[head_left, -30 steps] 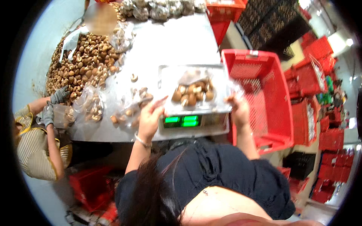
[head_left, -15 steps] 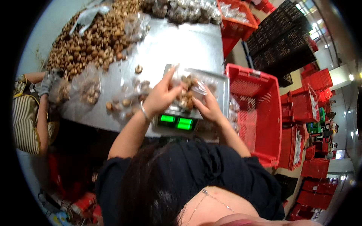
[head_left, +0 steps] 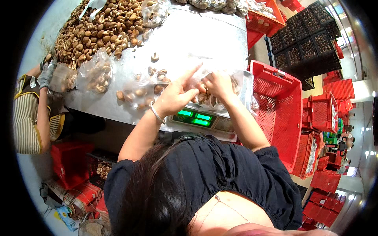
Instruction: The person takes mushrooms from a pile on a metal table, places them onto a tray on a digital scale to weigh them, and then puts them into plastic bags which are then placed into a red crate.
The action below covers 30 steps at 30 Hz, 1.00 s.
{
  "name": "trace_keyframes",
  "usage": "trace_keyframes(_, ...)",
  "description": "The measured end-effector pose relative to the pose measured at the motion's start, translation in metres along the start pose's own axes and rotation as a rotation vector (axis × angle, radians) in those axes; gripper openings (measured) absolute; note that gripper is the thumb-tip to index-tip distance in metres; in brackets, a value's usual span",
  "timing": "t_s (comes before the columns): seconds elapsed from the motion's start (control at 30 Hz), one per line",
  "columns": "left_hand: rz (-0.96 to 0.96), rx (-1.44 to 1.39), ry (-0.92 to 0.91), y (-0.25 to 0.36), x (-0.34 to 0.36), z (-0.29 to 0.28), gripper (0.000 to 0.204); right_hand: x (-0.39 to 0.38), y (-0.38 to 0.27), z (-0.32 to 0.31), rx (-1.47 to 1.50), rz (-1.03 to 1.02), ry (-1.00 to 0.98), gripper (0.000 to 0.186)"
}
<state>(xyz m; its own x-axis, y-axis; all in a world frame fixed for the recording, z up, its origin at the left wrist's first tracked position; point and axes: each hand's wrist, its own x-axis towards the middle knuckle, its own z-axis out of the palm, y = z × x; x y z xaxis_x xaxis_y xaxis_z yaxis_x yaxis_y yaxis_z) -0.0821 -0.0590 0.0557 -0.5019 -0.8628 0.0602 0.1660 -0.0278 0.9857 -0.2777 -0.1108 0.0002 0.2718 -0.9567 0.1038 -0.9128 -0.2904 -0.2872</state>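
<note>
"How do the fingers stand?"

"The left hand (head_left: 173,95) has its index finger stretched out, thumb spread from it. The right hand (head_left: 221,85) bends its fingers down at a clear bag of mushrooms (head_left: 209,101); whether they pinch it, I cannot tell."

"And around them?"

"A scale (head_left: 197,118) beneath the fingers, a red crate (head_left: 286,129) to their right, heaped mushrooms (head_left: 103,33) beyond them, leftward."

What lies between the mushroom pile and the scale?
Head view: between pile and scale lie one loose mushroom, bagged mushrooms and bare table; the left hand intrudes.
</note>
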Motion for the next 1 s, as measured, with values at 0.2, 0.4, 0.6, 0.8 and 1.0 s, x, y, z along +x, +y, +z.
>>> trace_keyframes(0.2, 0.038, 0.051, 0.104, -0.012, -0.007, -0.011, 0.065, 0.017, 0.003, 0.009, 0.037, 0.34, -0.012, 0.051)
trace_keyframes(0.4, 0.007, -0.103, -0.017, -0.014, -0.002, -0.005, 0.067, 0.024, 0.0, 0.009, 0.031, 0.275, -0.349, 0.031)
trace_keyframes(0.6, 0.058, 0.015, 0.116, -0.018, -0.005, -0.012, 0.081, 0.03, 0.01, 0.03, 0.185, 0.294, -0.095, 0.035)
trace_keyframes(0.8, 0.084, 0.099, 0.193, -0.026, -0.005, -0.01, 0.092, -0.022, 0.001, -0.018, 0.951, 0.174, 0.172, 0.024)
trace_keyframes(1.0, 0.211, 0.613, 0.187, -0.039, 0.016, 0.016, 0.093, -0.059, -0.013, -0.021, 1.394, 0.417, 0.139, 0.018)
